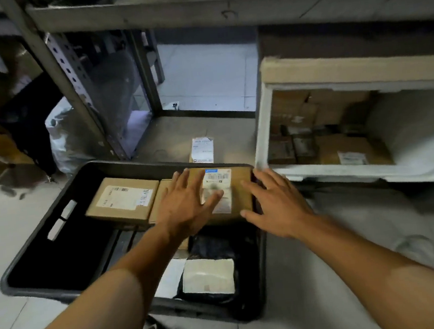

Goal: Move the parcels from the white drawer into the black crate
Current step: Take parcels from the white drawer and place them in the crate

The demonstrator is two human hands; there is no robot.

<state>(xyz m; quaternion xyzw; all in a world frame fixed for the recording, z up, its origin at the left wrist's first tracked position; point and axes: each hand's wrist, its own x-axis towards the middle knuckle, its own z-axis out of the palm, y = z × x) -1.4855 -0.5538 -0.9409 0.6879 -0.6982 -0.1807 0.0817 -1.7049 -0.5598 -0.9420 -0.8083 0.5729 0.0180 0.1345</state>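
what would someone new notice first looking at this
Two bare forearms reach into the middle: the left hand lies flat, fingers spread, on a labelled cardboard parcel at the far end of the black crate. The right hand hovers open beside it. At right, the white drawer holds more boxes.

Both forearms reach forward, left hand [185,206] and right hand [274,206] palm-down with fingers spread straight.
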